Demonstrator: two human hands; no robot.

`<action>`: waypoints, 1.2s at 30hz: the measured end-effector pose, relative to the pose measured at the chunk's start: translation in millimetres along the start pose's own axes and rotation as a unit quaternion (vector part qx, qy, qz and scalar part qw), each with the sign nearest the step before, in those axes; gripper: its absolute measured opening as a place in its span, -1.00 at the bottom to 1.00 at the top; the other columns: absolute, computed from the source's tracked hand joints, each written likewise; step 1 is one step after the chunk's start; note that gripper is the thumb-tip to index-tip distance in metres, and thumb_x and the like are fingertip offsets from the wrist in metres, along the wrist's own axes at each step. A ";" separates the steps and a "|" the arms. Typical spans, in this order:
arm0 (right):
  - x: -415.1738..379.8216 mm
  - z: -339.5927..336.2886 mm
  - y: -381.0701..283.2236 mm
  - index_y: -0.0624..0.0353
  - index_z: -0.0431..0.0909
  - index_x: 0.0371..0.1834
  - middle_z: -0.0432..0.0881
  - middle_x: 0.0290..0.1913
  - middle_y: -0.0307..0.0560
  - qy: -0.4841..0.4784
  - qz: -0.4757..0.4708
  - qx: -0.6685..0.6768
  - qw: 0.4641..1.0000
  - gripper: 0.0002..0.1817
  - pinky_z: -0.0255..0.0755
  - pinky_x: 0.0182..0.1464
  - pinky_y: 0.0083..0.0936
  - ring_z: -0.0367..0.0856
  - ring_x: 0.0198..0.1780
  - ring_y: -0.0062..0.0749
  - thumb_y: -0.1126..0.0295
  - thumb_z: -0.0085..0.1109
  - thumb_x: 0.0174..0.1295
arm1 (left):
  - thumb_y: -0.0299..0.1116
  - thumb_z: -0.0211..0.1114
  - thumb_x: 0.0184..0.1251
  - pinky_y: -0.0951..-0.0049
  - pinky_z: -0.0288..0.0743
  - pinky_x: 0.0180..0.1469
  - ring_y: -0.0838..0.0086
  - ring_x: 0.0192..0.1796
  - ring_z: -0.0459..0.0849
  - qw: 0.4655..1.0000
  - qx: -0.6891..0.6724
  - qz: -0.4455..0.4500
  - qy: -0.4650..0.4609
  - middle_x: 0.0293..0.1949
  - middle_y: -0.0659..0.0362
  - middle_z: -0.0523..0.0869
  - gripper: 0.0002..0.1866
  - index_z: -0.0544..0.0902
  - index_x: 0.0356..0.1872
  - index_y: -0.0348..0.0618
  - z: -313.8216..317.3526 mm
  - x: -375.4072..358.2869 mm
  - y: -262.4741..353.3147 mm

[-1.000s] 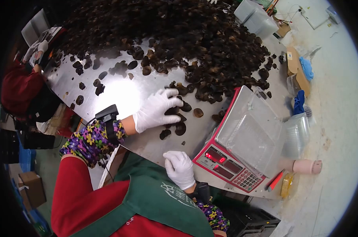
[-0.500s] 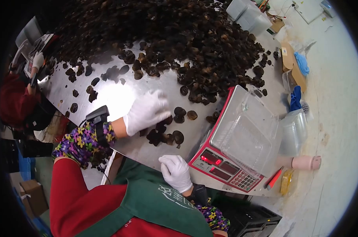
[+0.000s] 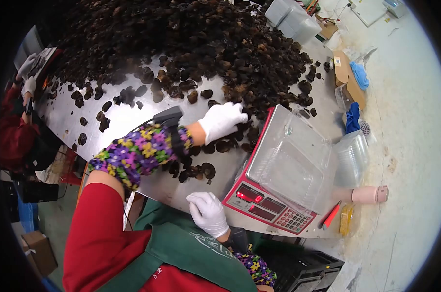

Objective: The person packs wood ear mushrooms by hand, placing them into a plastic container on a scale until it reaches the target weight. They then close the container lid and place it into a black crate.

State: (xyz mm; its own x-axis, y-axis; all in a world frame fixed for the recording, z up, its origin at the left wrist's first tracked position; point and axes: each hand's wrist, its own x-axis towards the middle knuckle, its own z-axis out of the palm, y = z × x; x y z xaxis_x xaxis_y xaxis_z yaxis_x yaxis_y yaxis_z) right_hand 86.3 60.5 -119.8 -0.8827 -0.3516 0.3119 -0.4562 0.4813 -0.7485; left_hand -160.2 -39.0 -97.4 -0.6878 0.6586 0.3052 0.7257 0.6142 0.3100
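Observation:
My left hand [image 3: 223, 121], in a white glove, is over dark, curled pieces [image 3: 225, 145] at the near edge of a large dark heap [image 3: 181, 39]. Its fingers point right and are slightly apart; I see nothing held. Closer to my body, my right hand [image 3: 209, 214], also gloved, has its fingers curled together with nothing visible in them. Beside it stands a red-framed scale [image 3: 271, 207] with a lit display. A clear plastic tray [image 3: 298, 160] lies on the scale. Several loose dark pieces [image 3: 196, 172] rest on the metal table between my hands.
Clear containers are stacked at the right [image 3: 351, 158] and the back [image 3: 293, 22]. A pink bottle [image 3: 369, 194], a red-handled tool [image 3: 331, 215] and a cardboard box [image 3: 349, 80] are at the right. A co-worker's gloved hands [image 3: 28, 78] are at the far left.
My left hand has moved right, from above the loose pieces to the heap's edge near the scale. My right hand keeps its place by the scale. The view has shifted slightly.

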 end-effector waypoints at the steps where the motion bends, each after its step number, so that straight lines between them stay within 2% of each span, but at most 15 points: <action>1: 0.4 0.2 0.3 0.14 0.65 -0.08 0.65 -0.11 -0.08 0.001 -0.004 0.002 1.000 -0.78 0.55 0.01 -0.21 0.62 -0.10 -0.07 0.52 0.27 0.18 | -0.32 0.44 0.16 0.16 0.66 -0.06 0.14 0.03 0.66 0.999 -0.009 0.020 0.028 -0.07 0.09 0.60 -0.70 0.64 -0.07 0.03 -1.3 -15.2 1.3; 5: -0.1 0.1 1.1 0.14 0.65 -0.08 0.65 -0.10 -0.07 -0.002 -0.009 0.008 1.000 -0.78 0.54 0.01 -0.21 0.62 -0.09 -0.06 0.52 0.27 0.19 | -0.34 0.39 0.24 0.22 0.62 -0.07 0.21 -0.03 0.69 0.991 -0.052 -0.083 0.091 -0.10 0.10 0.61 -0.80 0.65 -0.12 -0.01 -38.7 -72.6 -6.5; 7: 0.8 -1.4 0.1 0.14 0.65 -0.08 0.65 -0.10 -0.06 -0.011 -0.007 0.004 1.000 -0.78 0.54 0.01 -0.20 0.62 -0.09 -0.06 0.51 0.27 0.20 | -0.35 0.36 0.30 0.23 0.60 -0.04 0.21 -0.06 0.68 0.986 -0.042 -0.138 0.079 -0.12 0.10 0.63 -0.81 0.67 -0.09 -0.01 -72.3 -94.8 -9.0; 12: 1.3 -1.1 -0.1 0.14 0.65 -0.07 0.66 -0.10 -0.08 -0.013 -0.008 -0.002 1.000 -0.77 0.54 0.00 -0.20 0.63 -0.09 -0.08 0.51 0.28 0.20 | -0.36 0.37 0.31 0.20 0.58 0.03 0.11 0.02 0.69 0.981 -0.084 -0.160 0.066 0.04 0.05 0.67 -0.59 0.65 0.19 0.00 -87.4 -138.1 -38.4; 14: 1.0 -0.8 -0.1 0.13 0.64 -0.07 0.66 -0.10 -0.08 -0.011 -0.007 -0.003 1.000 -0.77 0.54 0.00 -0.20 0.63 -0.09 -0.07 0.50 0.28 0.20 | -0.24 0.35 0.36 0.28 0.64 -0.01 0.22 0.04 0.73 0.974 0.001 -0.226 -0.011 0.23 0.20 0.66 -0.58 0.63 0.24 0.11 -106.4 -142.8 -28.9; 17: -0.3 0.9 1.4 0.13 0.64 -0.07 0.67 -0.11 -0.08 -0.004 -0.009 -0.005 1.000 -0.77 0.54 -0.01 -0.21 0.64 -0.10 -0.07 0.50 0.28 0.20 | -0.21 0.36 0.34 0.28 0.64 -0.05 0.23 0.02 0.75 0.976 0.020 -0.215 -0.014 0.23 0.22 0.66 -0.56 0.64 0.24 0.13 -103.2 -150.6 -46.8; 19: 0.0 0.6 0.8 0.12 0.65 -0.07 0.67 -0.11 -0.09 -0.003 -0.009 -0.014 1.000 -0.77 0.54 -0.01 -0.21 0.64 -0.11 -0.07 0.50 0.29 0.19 | -0.30 0.32 0.30 0.28 0.65 -0.09 0.21 -0.03 0.77 0.977 0.031 -0.208 -0.036 0.19 0.21 0.69 -0.54 0.64 0.25 0.15 -106.8 -151.6 -52.8; 22: -0.7 0.7 1.1 0.11 0.65 -0.08 0.67 -0.11 -0.08 -0.005 -0.008 -0.016 1.000 -0.77 0.54 -0.03 -0.20 0.63 -0.11 -0.07 0.51 0.29 0.18 | -0.52 0.15 0.20 0.22 0.59 0.06 0.10 0.05 0.71 0.969 -0.051 -0.235 -0.063 0.03 0.01 0.72 -0.48 0.64 0.23 0.08 -114.6 -157.1 -49.7; 23: -0.6 0.9 1.4 0.11 0.65 -0.08 0.67 -0.11 -0.08 -0.003 -0.007 -0.018 1.000 -0.77 0.53 -0.04 -0.19 0.63 -0.11 -0.06 0.51 0.29 0.18 | -0.52 0.15 0.20 0.22 0.59 0.06 0.10 0.05 0.71 0.968 -0.050 -0.239 -0.062 0.03 0.01 0.72 -0.48 0.64 0.23 0.08 -117.9 -160.4 -51.3; 25: 0.4 0.6 0.4 0.12 0.65 -0.08 0.68 -0.11 -0.08 -0.002 -0.011 -0.016 1.000 -0.76 0.53 -0.05 -0.19 0.63 -0.12 -0.06 0.51 0.29 0.17 | -0.48 0.21 0.17 0.32 0.65 -0.14 0.23 -0.14 0.78 0.959 -0.040 -0.271 -0.070 0.07 0.08 0.75 -0.46 0.67 0.22 0.20 -123.4 -165.3 -56.5; 27: 0.3 0.7 0.1 0.12 0.65 -0.08 0.68 -0.11 -0.09 -0.002 -0.012 -0.026 1.000 -0.76 0.53 -0.06 -0.19 0.63 -0.12 -0.07 0.52 0.29 0.17 | -0.47 0.23 0.22 0.36 0.64 -0.15 0.31 -0.11 0.78 0.960 -0.028 -0.276 -0.035 0.08 0.15 0.75 -0.49 0.68 0.21 0.23 -114.7 -173.8 -66.4; 30: 0.3 1.3 -0.5 0.11 0.66 -0.08 0.69 -0.11 -0.09 0.000 -0.014 -0.024 1.000 -0.76 0.54 -0.07 -0.20 0.63 -0.13 -0.07 0.52 0.29 0.16 | -0.37 0.28 0.38 0.37 0.65 -0.05 0.29 0.01 0.74 0.973 -0.091 -0.198 0.073 0.05 0.16 0.74 -0.62 0.67 0.21 0.13 -106.6 -175.2 -79.1; 31: 0.4 1.4 -0.8 0.11 0.66 -0.09 0.69 -0.11 -0.09 0.001 -0.012 -0.026 1.000 -0.76 0.54 -0.07 -0.20 0.63 -0.13 -0.07 0.52 0.29 0.16 | -0.37 0.28 0.38 0.37 0.65 -0.05 0.29 0.01 0.74 0.973 -0.091 -0.200 0.074 0.05 0.16 0.74 -0.62 0.67 0.21 0.13 -109.1 -168.4 -71.7; 33: 0.9 1.8 -1.1 0.11 0.66 -0.09 0.69 -0.12 -0.09 0.001 -0.011 -0.030 0.999 -0.76 0.54 -0.07 -0.20 0.63 -0.13 -0.07 0.52 0.29 0.16 | -0.38 0.28 0.37 0.26 0.56 0.13 0.15 0.05 0.67 0.971 -0.053 -0.226 0.046 0.02 0.08 0.70 -0.67 0.67 0.14 0.00 -114.6 -152.0 -55.4; 36: 1.1 1.9 -3.2 0.11 0.66 -0.10 0.69 -0.12 -0.09 0.008 -0.005 -0.037 0.999 -0.77 0.54 -0.06 -0.21 0.64 -0.13 -0.08 0.52 0.29 0.16 | -0.38 0.30 0.32 0.21 0.57 0.11 0.12 0.04 0.67 0.986 -0.074 -0.140 0.059 -0.04 0.09 0.72 -0.69 0.69 0.09 0.01 -82.2 -127.5 -74.3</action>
State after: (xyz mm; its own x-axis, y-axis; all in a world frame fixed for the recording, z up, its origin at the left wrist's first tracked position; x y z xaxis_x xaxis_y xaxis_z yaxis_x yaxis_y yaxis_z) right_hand 87.0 57.0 -118.1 -0.8797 -0.3432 0.3291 -0.4711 0.5356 -0.7009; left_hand -127.8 -204.3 -85.3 -0.8642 0.4117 0.2894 0.5030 0.6883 0.5228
